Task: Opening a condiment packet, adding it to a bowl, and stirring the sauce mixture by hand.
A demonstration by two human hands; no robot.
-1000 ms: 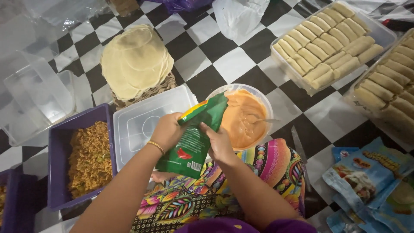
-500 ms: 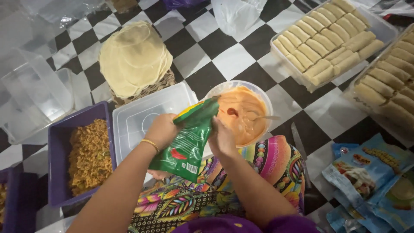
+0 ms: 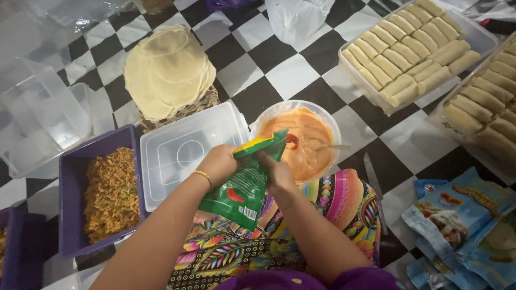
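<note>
Over the orange sauce bowl (image 3: 301, 134), both hands clamp the green pouch (image 3: 244, 182) between them.

right hand (image 3: 274, 172): partly behind green pouch (image 3: 242, 185); right roll tray (image 3: 486, 115): cut off

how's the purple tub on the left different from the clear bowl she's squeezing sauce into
The rectangular purple plastic tub holds dry, shredded brown filling; the round clear plastic bowl holds smooth orange sauce with a spoon in it. The tub is opaque and sits apart from the hands; the bowl lies under the green sachet. Both sit open on the floor.

Green pouch (image 3: 242, 185), orange sauce (image 3: 301, 142), checkered floor (image 3: 290, 75)
</note>
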